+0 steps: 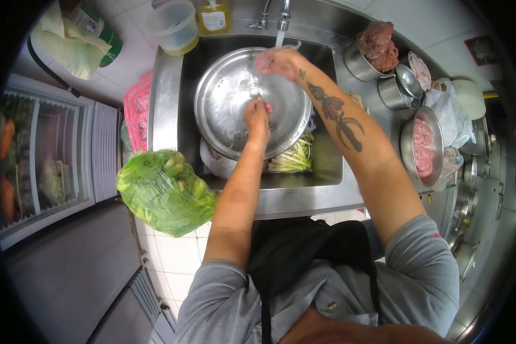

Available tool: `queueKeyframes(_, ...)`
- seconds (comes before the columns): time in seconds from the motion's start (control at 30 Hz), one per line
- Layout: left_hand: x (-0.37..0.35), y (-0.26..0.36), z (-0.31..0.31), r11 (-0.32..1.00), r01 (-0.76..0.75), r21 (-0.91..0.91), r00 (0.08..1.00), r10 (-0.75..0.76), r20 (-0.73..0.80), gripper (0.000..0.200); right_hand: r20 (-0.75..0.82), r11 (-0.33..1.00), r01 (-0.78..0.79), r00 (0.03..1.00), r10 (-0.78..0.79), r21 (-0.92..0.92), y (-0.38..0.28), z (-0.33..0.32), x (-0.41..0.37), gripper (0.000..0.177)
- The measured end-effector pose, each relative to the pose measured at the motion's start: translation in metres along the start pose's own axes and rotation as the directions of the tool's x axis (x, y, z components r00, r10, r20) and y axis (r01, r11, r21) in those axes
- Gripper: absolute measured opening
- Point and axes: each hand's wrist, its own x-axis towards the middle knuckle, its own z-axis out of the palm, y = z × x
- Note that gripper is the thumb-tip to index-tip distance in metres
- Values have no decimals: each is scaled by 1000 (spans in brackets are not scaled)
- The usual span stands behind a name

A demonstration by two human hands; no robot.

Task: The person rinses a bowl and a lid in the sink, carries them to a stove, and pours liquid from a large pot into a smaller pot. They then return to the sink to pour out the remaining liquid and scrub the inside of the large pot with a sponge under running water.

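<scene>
A large round metal pot lid (pixel 223 94) lies tilted over the sink, wet and shiny on top. My left hand (pixel 257 114) is closed around the knob at its middle. My right hand (pixel 278 63) is at the lid's far rim, beneath water running from the faucet (pixel 283 22). Motion smears its fingers, and I cannot tell whether they hold anything. Below the lid's near right edge, green onions (pixel 295 156) lie in the sink (pixel 327 172), partly covered by the lid.
A bag of leafy greens (pixel 165 192) sits at the sink's front left corner. Behind are a plastic tub (pixel 172 26) and a yellow soap bottle (pixel 214 17). On the right counter stand a pot of meat (pixel 377 49), metal pots (pixel 394 92) and a bowl of raw meat (pixel 423 146).
</scene>
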Motion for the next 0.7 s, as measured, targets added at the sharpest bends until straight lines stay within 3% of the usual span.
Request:
queueKeyframes(0.1,-3,-3,3,997,-13,70,1000,12,25,19,-108,998,5,994,2,70,1,4,1,29)
queueKeyframes(0.2,-11,-4,5,981,-22,193,999,15,38,19,5,1000,-29,1000,29,-3,3,5,2,31)
queueKeyframes(0.3,-17,-4,11,982,-47,183,998,39,48,19,-146,993,87,986,-75,79,-1,7,-5,33)
queueKeyframes(0.33,-18,-1,11,978,-38,207,997,23,75,19,-151,992,122,982,-116,32,0,9,-8,31)
queueKeyframes(0.43,-5,5,5,972,8,236,991,-40,131,20,95,948,-90,988,125,-306,-14,6,-32,26)
queueKeyframes(0.47,7,3,1,976,30,216,989,-61,135,20,30,909,10,1000,3,-417,-5,-3,-16,21)
queueKeyframes(0.57,18,12,-7,975,66,211,987,-96,132,20,-11,786,5,1000,-15,-618,-7,-13,-6,24)
queueKeyframes(0.6,21,17,-7,964,78,253,987,-111,117,20,180,750,120,984,-1,-650,-8,-16,-12,24)
queueKeyframes(0.7,34,16,-14,952,80,294,990,-111,92,20,-44,774,24,997,-67,-633,-7,-7,-15,26)
